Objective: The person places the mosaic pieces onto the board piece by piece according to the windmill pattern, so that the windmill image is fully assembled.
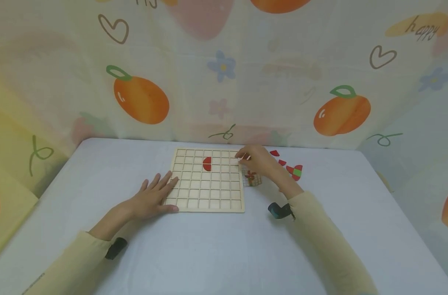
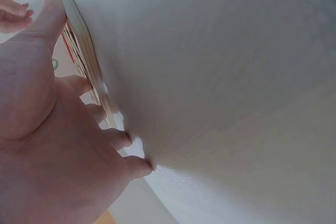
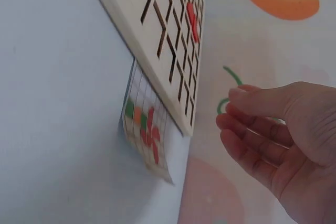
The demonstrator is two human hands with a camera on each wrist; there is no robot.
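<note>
- Your left hand (image 1: 154, 198): flat and well opened, fingers spread over the board's left edge, thumb by its front left corner; it rests there, gripping nothing.
- Your right hand (image 1: 259, 159): raised at the board's right edge, near its back corner. Fingers bent, thumb close to the index finger; you can't tell from these views whether a small piece sits between them.
- Board (image 1: 198, 192): pale, gridded, lying on the desk (image 1: 216, 254) near the middle of its back edge.
- Red pieces (image 1: 207, 164): two on the board, one behind the other, nearer its back edge, together making a half round.
- Card (image 1: 256, 180): just beside the board's right edge, below your right hand; gridded, with a red, green and orange figure.
- Loose pieces (image 1: 297, 173): red ones and a green one, right of your right hand, toward the desk's back edge; some bunched, others apart.
- Cloth (image 1: 194, 90): fruit-printed, behind the desk.
</note>
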